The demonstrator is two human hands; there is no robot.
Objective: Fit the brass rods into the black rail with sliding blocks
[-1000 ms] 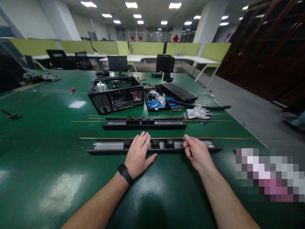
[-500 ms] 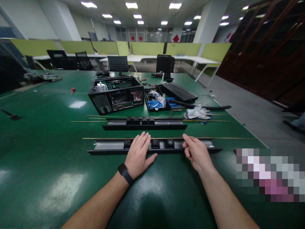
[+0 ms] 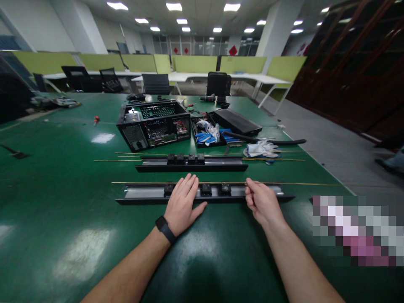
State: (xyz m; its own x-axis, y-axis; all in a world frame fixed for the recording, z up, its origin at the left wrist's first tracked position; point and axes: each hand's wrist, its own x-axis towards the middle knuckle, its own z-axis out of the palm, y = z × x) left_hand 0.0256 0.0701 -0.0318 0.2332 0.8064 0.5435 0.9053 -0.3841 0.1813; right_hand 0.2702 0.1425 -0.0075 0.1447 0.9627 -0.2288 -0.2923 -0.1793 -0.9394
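A long black channel [image 3: 227,201] with a pale inner strip lies across the green table in front of me. Several small black blocks [image 3: 206,190] sit along it. My left hand [image 3: 182,201] rests over the channel with its fingers stretched out, partly covering one block. Along the channel's back edge runs a thin gold-coloured rod [image 3: 303,184], which sticks out past both ends. My right hand [image 3: 261,198] pinches this rod between thumb and forefinger, to the right of the blocks. The exact contact under the fingertips is hidden.
Behind lies a second black channel [image 3: 192,168] with blocks and several thin rods. Farther back stand an open computer case [image 3: 154,126], a tray of gloves [image 3: 206,134], a black panel [image 3: 236,122] and a loose white glove [image 3: 261,149]. A pixelated patch covers the right side.
My right hand has shifted slightly right, and the rod has slid right with it; its left end now sits closer to the channel. My left hand stays almost in place.
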